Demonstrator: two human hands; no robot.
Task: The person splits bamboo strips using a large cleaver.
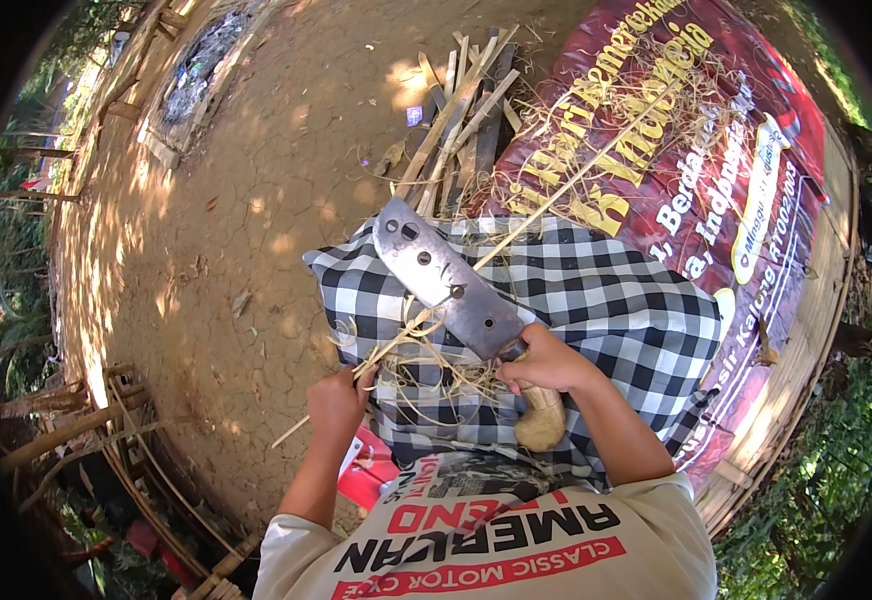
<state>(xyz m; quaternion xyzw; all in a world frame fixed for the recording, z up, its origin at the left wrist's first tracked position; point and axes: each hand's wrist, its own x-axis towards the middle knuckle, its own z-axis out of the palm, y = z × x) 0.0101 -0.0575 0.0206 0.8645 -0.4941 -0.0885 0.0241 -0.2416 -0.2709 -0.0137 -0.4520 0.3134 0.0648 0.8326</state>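
My right hand (pixel 548 362) is closed round the curved wooden handle of a cleaver. Its broad grey blade (pixel 441 275), pierced by several holes, points away to the upper left above my lap. In my closed left hand (pixel 338 402) is a long, thin wooden strip (pixel 571 187), perhaps bamboo. The strip slants from beside my left knee to the far right and passes behind the blade. Pale curled shavings (pixel 446 372) lie between my hands, on a black-and-white checked cloth (pixel 596 290) spread over my lap. Whether the blade touches the strip cannot be made out.
Ahead lies a pile of split wood pieces (pixel 466 125) on cracked bare earth (pixel 256 200). A dark red printed banner (pixel 646 130), strewn with shavings, covers the right side over a bamboo platform (pixel 821 290). Bamboo framing (pixel 76 425) stands at the left, ashes (pixel 201 75) farther off.
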